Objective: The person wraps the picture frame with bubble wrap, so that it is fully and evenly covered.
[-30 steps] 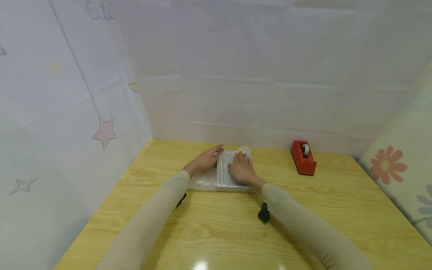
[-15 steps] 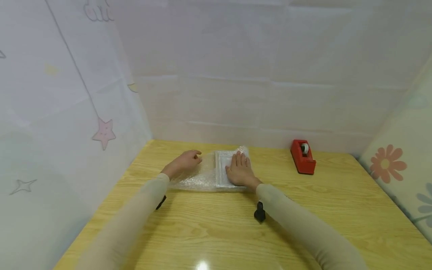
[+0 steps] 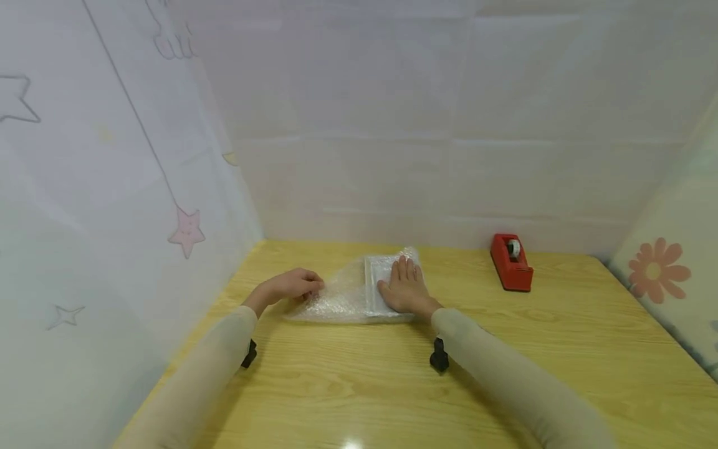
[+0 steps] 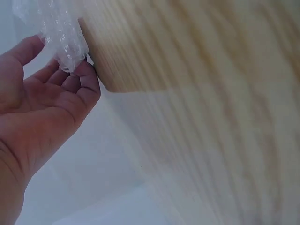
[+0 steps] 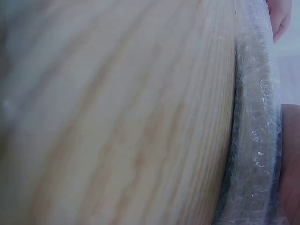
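Note:
A sheet of bubble wrap (image 3: 341, 294) lies on the wooden table, with a flat white rectangular frame (image 3: 369, 280) at its right part. My right hand (image 3: 407, 292) presses flat on the frame with its fingers straight. At the left end of the sheet, my left hand (image 3: 290, 284) holds the wrap's edge. In the left wrist view, the curled fingers of the left hand (image 4: 51, 101) are at a crumpled corner of bubble wrap (image 4: 63, 35), with the thumb apart. The right wrist view shows the wrapped side edge (image 5: 255, 126) and part of the right hand (image 5: 290, 159).
A red tape dispenser (image 3: 512, 265) with a roll of tape stands at the back right of the wooden table (image 3: 348, 374). Printed sheets (image 3: 359, 112) hang as walls behind and at both sides.
My left hand has moved left from beside the frame to the wrap's left end, and the wrap there lies more spread out. The right hand stays on the frame.

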Tool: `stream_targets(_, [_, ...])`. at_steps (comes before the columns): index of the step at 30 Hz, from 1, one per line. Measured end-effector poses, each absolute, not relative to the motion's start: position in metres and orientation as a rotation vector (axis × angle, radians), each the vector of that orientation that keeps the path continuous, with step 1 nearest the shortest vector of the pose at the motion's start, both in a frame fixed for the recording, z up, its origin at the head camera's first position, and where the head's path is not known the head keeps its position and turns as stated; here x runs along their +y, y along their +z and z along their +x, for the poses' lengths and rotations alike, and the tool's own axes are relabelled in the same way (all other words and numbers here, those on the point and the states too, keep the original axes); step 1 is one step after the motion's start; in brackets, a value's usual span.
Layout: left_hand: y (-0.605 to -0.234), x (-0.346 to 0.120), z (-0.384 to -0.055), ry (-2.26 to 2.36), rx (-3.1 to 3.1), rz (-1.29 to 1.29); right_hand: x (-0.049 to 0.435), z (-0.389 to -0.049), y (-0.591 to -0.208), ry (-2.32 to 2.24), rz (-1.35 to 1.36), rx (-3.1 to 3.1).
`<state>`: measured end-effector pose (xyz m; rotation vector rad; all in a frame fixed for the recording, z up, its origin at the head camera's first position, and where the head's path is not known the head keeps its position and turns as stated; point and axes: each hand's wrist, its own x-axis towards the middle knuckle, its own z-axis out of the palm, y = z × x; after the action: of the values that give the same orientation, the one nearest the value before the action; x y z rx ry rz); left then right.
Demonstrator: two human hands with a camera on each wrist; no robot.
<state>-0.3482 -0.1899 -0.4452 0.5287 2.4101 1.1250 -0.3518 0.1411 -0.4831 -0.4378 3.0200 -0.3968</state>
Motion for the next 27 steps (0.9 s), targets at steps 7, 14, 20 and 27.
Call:
stream_targets(7, [-0.449, -0.192, -0.342, 1.056, 2.388, 0.597, 0.143, -0.336, -0.474, -0.411, -0.482, 3.06])
stream_targets(14, [-0.447, -0.195, -0.344, 1.054, 2.345, 0.578, 0.144, -0.339, -0.475, -0.432, -0.501, 3.052])
stream_targets(20, [-0.445, -0.193, -0.35, 1.218, 2.282, 0.47, 0.145, -0.342, -0.478, -0.369, -0.494, 3.051])
stream_targets(27, [-0.446, -0.175, -0.351, 1.617, 1.871, 0.47, 0.146, -0.341, -0.476, -0.39, -0.507, 3.062])
